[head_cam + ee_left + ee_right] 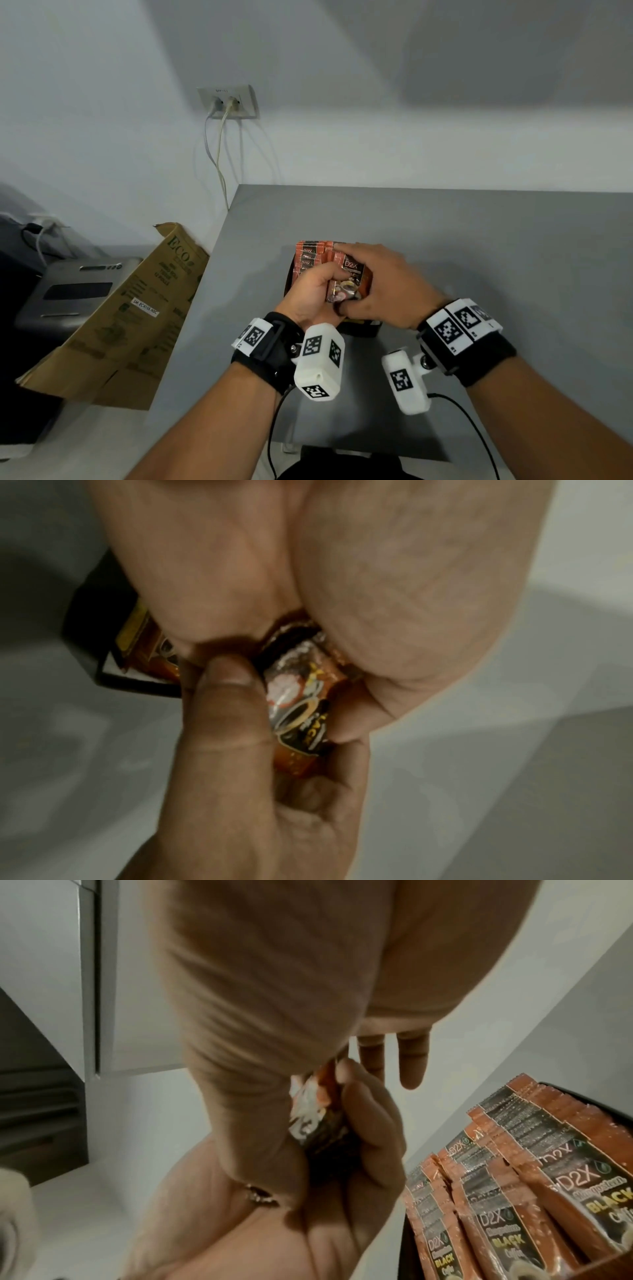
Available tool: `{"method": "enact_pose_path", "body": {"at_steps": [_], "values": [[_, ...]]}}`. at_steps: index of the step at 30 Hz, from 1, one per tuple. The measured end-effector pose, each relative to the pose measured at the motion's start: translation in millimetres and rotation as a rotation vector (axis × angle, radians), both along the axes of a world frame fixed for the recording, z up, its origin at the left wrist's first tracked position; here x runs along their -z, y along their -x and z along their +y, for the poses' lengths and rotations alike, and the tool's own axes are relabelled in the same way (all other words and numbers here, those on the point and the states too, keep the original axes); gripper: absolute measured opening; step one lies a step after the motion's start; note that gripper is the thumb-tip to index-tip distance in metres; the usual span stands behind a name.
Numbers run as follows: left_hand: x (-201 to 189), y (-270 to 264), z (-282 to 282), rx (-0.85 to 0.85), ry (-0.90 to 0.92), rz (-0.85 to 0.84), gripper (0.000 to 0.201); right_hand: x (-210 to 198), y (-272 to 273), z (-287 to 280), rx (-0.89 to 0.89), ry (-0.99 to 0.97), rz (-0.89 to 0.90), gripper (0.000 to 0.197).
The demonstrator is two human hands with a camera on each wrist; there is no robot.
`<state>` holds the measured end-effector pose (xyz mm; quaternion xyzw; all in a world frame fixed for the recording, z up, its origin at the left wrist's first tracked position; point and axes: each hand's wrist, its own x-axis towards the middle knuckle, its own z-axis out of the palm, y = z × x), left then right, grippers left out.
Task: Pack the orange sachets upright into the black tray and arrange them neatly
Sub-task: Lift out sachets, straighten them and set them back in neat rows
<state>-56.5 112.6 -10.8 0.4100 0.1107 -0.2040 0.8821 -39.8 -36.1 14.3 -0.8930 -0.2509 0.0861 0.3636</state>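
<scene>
orange sachets (534,1185) upright, black tray (363,329)

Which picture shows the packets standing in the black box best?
The right wrist view: the sachets stand upright in rows, labels readable. The head view shows only their tops behind both hands. The left wrist view shows just a corner of the black tray.

Soft, even indoor light fills the head view; a broad shadow darkens the wall (496,51) at upper right, and straight lines bow toward the edges. Both wrist views are dimmer and grainy, with near skin blurred and glare on the sachets (534,1191) at lower right.
</scene>
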Motion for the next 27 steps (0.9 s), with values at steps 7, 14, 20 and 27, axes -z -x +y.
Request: {"method": "enact_pose_path", "body": {"at_steps": [7,14,20,27], "values": [[3,-5,9,-0.121,-0.215,-0.074,0.046,-3,-19,-8,0.234,-0.282,0.105,0.038],[2,-14,23,-0.198,-0.38,-0.088,0.02,-2,-37,-12,0.303,-0.262,0.062,0.015],[13,-20,51,-0.322,-0.439,0.007,0.024,40,-45,-22,0.346,0.06,0.091,0.018],[18,-11,53,-0.263,-0.482,0.007,0.017,68,-42,-18,0.195,0.307,0.145,0.024]]}}
